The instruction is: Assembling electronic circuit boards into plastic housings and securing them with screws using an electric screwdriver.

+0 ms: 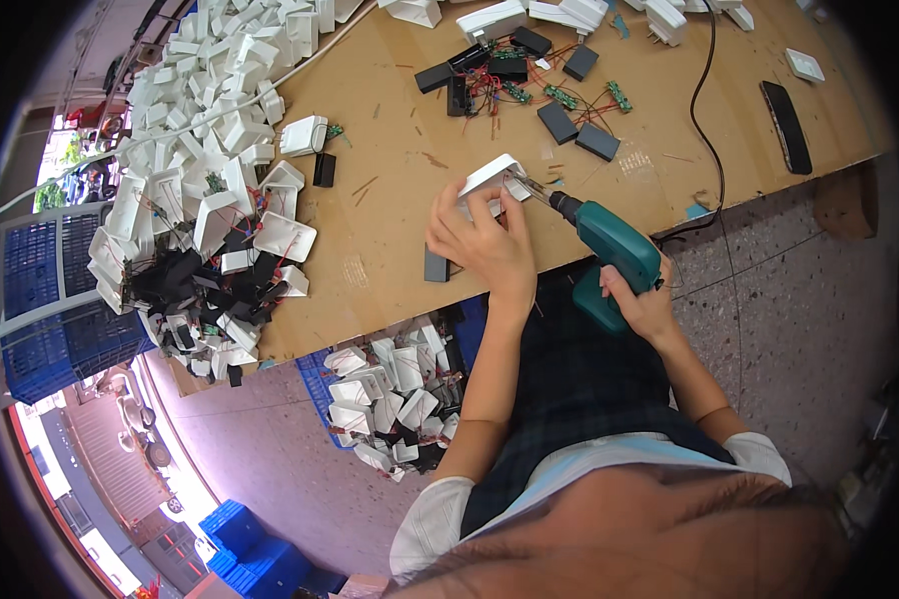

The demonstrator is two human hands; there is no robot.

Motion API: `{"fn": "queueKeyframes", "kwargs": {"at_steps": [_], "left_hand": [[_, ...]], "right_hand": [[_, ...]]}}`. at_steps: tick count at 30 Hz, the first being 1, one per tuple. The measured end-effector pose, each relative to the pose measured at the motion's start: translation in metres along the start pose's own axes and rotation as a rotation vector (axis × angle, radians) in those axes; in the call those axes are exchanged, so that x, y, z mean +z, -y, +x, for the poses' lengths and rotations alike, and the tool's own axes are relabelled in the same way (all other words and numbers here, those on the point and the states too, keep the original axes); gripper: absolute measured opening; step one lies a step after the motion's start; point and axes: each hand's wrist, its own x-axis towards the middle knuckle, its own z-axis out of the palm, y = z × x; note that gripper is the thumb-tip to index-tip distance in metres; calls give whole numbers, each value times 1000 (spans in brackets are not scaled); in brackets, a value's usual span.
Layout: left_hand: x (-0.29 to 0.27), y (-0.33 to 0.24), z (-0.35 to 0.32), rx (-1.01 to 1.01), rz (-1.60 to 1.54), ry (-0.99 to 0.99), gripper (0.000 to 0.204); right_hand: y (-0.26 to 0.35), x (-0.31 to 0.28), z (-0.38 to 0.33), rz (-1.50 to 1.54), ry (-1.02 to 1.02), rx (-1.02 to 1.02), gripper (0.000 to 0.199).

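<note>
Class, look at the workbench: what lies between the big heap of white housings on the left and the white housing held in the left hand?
In the head view, a lone white housing, a small black block and bare wooden bench lie between the heap and the held housing.

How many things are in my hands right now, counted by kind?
white plastic housing: 1, in the left hand
teal electric screwdriver: 1, in the right hand
Total: 2
</note>
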Motion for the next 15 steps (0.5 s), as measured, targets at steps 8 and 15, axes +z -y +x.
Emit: {"fn": "queueKeyframes", "kwargs": {"at_steps": [8, 15], "left_hand": [[3, -1, 0, -33, 4, 15, 15], [2, -1, 2, -23, 24, 12, 15]], "right_hand": [[0, 6, 4, -30, -28, -62, 28], [3, 10, 2, -70, -34, -76, 28]]}}
